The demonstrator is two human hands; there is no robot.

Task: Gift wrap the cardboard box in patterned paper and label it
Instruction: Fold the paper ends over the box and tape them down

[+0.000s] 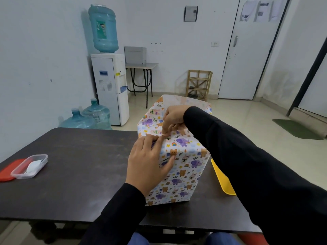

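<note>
**Both hands at the top seam of the wrapped box**

The patterned paper already covers the near face, the left side and the top of the cardboard box, which stands upright on the right part of the dark worktop, close to the person.

The left hand lies spread against the box's near upper edge. Its fingers are fairly straight across the top and its thumb is pressed on the near face. It holds nothing, and it appears to be there to keep the paper taut and stop the box sliding.

The right hand comes over from above with its fingers curled. Their tips pinch down on the paper where two edges seem to meet on top, just beyond the left fingertips. I judge this to be fixing or creasing the seam.

At the far end the paper flap stands up unfolded with its pale inside showing, so that end looks not yet closed. No label can be seen on the box.

Off to the left, well apart from the box, are a clear tub holding something white and a red lid touching its side. They are probably supplies kept within reach.

Much is hidden:
- None of the cardboard itself shows.
- The right sleeve covers the box's right side and most of a yellow flat object lying just beside it.
- Whether the right fingertips hold tape cannot be told.
- What the white thing in the tub is cannot be made out.
</note>
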